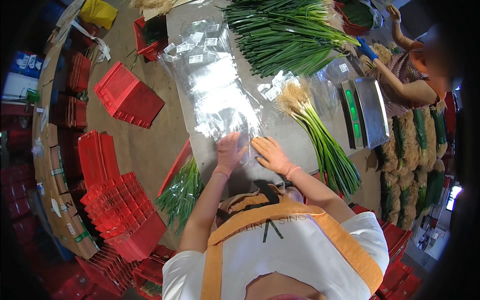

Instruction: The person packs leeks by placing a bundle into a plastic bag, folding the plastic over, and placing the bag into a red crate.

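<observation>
Clear plastic bags point(215, 90) with printed labels lie overlapping on the table point(273, 120) before me, shining with glare. My left hand point(229, 152), in a thin pinkish glove and slightly blurred, rests at their near end; whether its fingers pinch the film is unclear. Just to its right, my gloved right hand point(273, 155) lies flat with its fingers spread, beside the bags' near corner. A bundle of green onions point(318, 135) lies right of that hand, roots away from me and leaves hanging over the table's near edge.
A large pile of green onions point(285, 37) covers the far table. A scale point(362, 112) with green displays stands right; beyond it, a co-worker's blue-gloved hand point(365, 48) touches onions. Red crates point(127, 93) stand left on the floor, several stacked. Rooted bundles point(408, 165) are stacked right.
</observation>
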Action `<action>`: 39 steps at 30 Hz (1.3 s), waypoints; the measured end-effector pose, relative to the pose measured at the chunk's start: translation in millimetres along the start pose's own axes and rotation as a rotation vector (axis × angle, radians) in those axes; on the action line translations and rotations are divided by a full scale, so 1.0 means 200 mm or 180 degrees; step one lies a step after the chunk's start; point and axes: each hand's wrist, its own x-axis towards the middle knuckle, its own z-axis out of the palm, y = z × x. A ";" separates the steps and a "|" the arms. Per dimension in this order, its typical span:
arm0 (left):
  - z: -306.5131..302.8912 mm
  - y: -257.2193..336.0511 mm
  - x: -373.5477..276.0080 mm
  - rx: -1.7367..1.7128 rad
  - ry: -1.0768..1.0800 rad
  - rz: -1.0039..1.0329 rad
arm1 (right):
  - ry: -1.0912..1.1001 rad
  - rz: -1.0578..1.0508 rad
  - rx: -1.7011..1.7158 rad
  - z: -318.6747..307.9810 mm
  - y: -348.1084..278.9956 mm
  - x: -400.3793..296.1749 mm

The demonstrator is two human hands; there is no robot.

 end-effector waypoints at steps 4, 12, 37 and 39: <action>-0.05 0.05 0.06 0.1026 -0.1081 0.0289 | -0.0755 0.0058 -0.0537 0.15 0.01 -0.07; -0.06 -0.06 0.01 -0.1348 -0.0941 -0.0541 | -0.0300 0.0494 -0.0051 0.12 -0.06 0.01; 0.20 0.00 -0.10 -0.0254 -0.0293 0.0443 | -0.0661 0.0451 -0.0330 0.22 -0.18 -0.39; 0.22 -0.03 -0.07 -0.0843 0.0149 0.0118 | -0.0509 0.0301 -0.0339 0.24 -0.16 -0.40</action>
